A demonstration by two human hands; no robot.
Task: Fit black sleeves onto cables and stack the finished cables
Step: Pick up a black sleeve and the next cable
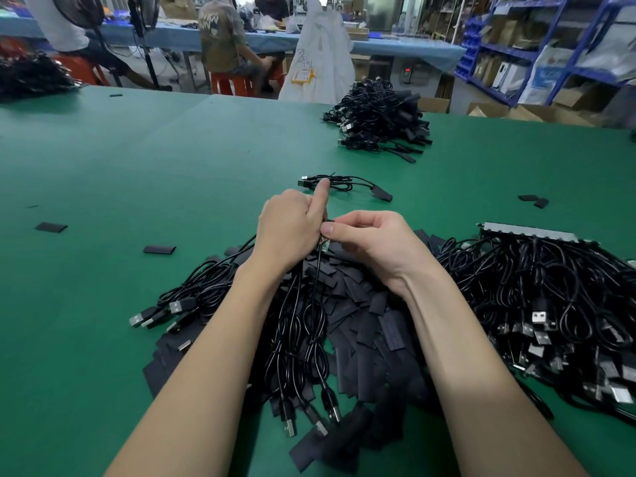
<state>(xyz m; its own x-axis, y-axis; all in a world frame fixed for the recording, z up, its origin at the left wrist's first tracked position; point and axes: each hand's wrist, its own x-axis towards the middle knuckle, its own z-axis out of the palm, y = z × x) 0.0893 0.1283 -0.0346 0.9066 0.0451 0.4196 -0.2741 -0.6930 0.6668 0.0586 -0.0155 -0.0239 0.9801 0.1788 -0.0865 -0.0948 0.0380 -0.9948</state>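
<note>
Both hands' grip on cable (320, 266)

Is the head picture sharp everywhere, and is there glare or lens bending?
Head view: even light, soft shadows; both hands, left hand and right hand, look sharp; the far people and shelves are softer; the green table edge curves from wide-angle distortion; faint glare shows on the cable plugs.

seated people (223, 39) work at a blue table (395, 48) beside blue shelving (537, 53) and a white sack (318, 60).
</note>
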